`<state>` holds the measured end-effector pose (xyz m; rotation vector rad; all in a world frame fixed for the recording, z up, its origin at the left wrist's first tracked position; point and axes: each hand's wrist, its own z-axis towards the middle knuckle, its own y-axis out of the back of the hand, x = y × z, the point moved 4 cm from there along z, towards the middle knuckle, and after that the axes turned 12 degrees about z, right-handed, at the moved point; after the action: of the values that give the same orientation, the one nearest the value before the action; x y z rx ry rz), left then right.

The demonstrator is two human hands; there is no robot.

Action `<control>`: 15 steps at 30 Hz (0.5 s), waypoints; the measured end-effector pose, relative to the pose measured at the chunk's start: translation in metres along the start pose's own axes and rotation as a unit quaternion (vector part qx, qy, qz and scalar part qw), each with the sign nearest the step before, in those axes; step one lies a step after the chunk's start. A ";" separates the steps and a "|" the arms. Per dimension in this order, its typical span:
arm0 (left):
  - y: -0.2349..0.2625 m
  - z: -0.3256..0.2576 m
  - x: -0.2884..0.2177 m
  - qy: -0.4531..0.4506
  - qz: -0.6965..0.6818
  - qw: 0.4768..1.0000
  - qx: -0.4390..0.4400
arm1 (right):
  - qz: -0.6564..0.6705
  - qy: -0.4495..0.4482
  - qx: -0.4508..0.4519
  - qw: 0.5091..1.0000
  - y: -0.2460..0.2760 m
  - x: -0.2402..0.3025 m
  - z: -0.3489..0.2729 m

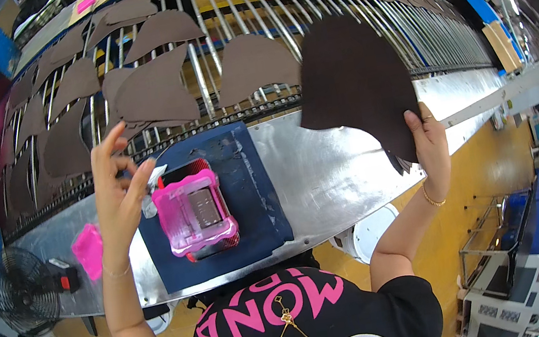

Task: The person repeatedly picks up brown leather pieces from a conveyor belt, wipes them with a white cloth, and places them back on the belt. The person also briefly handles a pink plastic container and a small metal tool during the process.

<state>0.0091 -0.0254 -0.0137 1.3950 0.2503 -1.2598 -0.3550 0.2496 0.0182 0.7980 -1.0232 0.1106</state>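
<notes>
My right hand (429,140) grips a stack of dark brown cut fabric panels (357,78) by its lower right edge, with the thumb on top. The panels hang over the metal table and hide part of the rollers. My left hand (120,187) is raised, fingers apart with nothing in them, beside a pink scalloped plastic tray (176,217). That tray holds a small brown item and rests on a red basket (230,242), on a dark blue pad (252,192). Ahead, brown cut fabric panels (157,91) lie singly and in overlapping piles on the roller conveyor (219,19).
A bare metal tabletop (332,166) runs along the conveyor. A bright pink cloth (89,251) and a black fan (23,289) are at the left. A pale metal arm (516,90) juts in from the right. Below the table edge stands a white round container (375,233).
</notes>
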 end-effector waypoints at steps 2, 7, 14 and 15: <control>-0.011 0.005 -0.015 -0.067 -0.023 0.996 -0.060 | 0.143 0.083 0.005 0.986 -0.026 0.031 0.000; 0.015 -0.002 -0.008 0.104 -0.208 0.969 0.084 | 0.354 0.189 0.038 0.915 -0.122 0.092 -0.007; 0.135 -0.066 0.019 0.072 -0.043 0.979 -0.188 | 0.243 0.207 0.327 0.889 -0.223 0.127 -0.045; 0.145 -0.075 0.024 0.074 -0.016 0.980 -0.184 | 0.202 0.227 0.344 0.888 -0.232 0.128 -0.050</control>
<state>0.1675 -0.0193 0.0327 1.1664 0.5809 -1.0720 -0.1487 0.0804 -0.0195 1.1144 -0.6730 1.0212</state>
